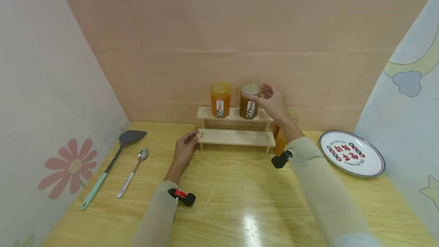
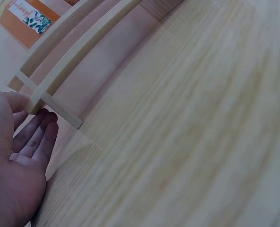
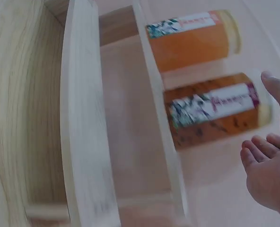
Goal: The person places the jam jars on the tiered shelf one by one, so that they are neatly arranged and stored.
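A two-tier wooden shelf (image 1: 236, 137) stands on the table. My left hand (image 1: 185, 148) is at the left end of its lower board, and in the left wrist view the thumb and fingers pinch the board's end (image 2: 35, 105). On the upper board are a jar of orange contents with a yellow lid (image 1: 220, 106) and a jar of dark brown contents with a pale lid (image 1: 247, 106). Beside the dark jar's lid is my right hand (image 1: 274, 104), thumb and fingers spread apart. In the right wrist view, the fingers curve loosely near the dark jar (image 3: 215, 111) without gripping it.
Behind my right forearm, partly hidden, more amber jars (image 1: 280, 144) stand at the shelf's right end. A turner with a green handle (image 1: 99, 186) and a spoon (image 1: 132, 174) lie on the left. A white printed plate (image 1: 353, 153) lies on the right.
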`<state>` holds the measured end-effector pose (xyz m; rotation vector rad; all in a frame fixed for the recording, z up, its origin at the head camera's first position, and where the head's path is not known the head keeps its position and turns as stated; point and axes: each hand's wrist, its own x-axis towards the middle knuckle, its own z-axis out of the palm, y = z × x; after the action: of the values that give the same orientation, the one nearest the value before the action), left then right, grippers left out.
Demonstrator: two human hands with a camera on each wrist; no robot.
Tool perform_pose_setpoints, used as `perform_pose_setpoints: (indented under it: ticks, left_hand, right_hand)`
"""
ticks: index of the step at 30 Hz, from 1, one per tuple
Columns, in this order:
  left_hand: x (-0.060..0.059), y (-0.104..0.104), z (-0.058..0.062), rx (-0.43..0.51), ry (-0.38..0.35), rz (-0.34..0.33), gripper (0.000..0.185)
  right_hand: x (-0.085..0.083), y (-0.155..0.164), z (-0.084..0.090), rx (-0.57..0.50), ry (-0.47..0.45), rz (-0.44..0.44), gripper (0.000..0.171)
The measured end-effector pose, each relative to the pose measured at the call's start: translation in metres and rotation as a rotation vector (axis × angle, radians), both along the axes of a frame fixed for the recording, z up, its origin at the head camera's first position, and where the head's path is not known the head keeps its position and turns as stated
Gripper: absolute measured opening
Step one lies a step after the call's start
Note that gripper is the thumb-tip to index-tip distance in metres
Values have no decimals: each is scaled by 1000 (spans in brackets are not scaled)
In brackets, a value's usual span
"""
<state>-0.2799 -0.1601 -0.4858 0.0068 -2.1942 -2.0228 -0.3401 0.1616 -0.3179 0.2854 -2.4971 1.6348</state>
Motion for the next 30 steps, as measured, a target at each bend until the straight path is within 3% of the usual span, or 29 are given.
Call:
perform_pose_setpoints:
  ticks: [7, 15, 22, 30]
  left_hand:
    - [-2, -4, 1, -30, 12, 8, 29]
    - [-2, -8, -1, -10, 3, 17, 29]
    - [-4, -14, 0, -6, 18, 29, 29]
    - [-1, -9, -1, -8, 6, 6, 30]
  right_hand:
    - [27, 50, -9, 20, 50, 9, 75]
    - [60, 96, -45, 83, 21, -18, 71]
    - [68, 109, -80, 120, -43, 1, 81]
    - [74, 109, -105, 130, -67, -11, 93]
